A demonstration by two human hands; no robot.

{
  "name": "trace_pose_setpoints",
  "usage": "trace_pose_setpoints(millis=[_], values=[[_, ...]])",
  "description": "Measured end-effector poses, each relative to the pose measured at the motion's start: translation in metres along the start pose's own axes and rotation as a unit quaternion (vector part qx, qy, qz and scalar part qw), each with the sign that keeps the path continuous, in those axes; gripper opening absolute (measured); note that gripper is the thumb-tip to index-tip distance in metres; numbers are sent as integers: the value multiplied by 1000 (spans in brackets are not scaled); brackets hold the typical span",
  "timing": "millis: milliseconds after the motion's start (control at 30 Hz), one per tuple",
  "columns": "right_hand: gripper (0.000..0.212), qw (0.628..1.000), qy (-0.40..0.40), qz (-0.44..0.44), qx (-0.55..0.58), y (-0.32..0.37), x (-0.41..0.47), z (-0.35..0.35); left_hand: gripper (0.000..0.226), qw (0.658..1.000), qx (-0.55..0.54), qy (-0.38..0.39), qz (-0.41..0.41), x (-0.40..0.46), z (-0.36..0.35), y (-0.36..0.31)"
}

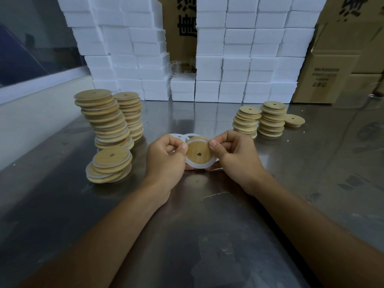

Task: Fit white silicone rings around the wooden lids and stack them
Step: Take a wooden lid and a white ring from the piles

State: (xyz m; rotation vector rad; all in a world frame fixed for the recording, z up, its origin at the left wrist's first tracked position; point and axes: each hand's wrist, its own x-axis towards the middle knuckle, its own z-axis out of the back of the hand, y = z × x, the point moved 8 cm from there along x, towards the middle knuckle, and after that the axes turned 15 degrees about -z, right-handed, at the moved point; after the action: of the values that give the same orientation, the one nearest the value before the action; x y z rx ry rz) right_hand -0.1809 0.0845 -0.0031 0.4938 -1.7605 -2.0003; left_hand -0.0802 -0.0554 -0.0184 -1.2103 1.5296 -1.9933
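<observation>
A round wooden lid [198, 152] with a small centre hole is held above the steel table between both hands, a white silicone ring [196, 165] lying round its lower rim. My left hand [166, 157] pinches the left edge of lid and ring; my right hand [236, 154] pinches the right edge. Loose white rings [180, 136] lie on the table just behind the hands. On the left, ringed lids stand in a tall leaning stack [106, 119], a second stack [132, 115] behind it and a short stack [111, 165] in front.
Bare wooden lids stand in two stacks [247, 121] [272, 119] at the right, with a single lid [294, 120] beside them. White foam boxes [234, 65] wall off the back of the steel table [197, 225]. Cardboard cartons [340, 65] stand at the far right.
</observation>
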Motion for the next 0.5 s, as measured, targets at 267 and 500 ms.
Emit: trace_pose_setpoints(millis=[267, 500], values=[[10, 998, 9, -47, 48, -8, 2, -1, 22, 997, -64, -23, 36, 0, 2, 1], [14, 999, -31, 3, -10, -4, 3, 3, 20, 999, -39, -13, 9, 0, 1, -1]])
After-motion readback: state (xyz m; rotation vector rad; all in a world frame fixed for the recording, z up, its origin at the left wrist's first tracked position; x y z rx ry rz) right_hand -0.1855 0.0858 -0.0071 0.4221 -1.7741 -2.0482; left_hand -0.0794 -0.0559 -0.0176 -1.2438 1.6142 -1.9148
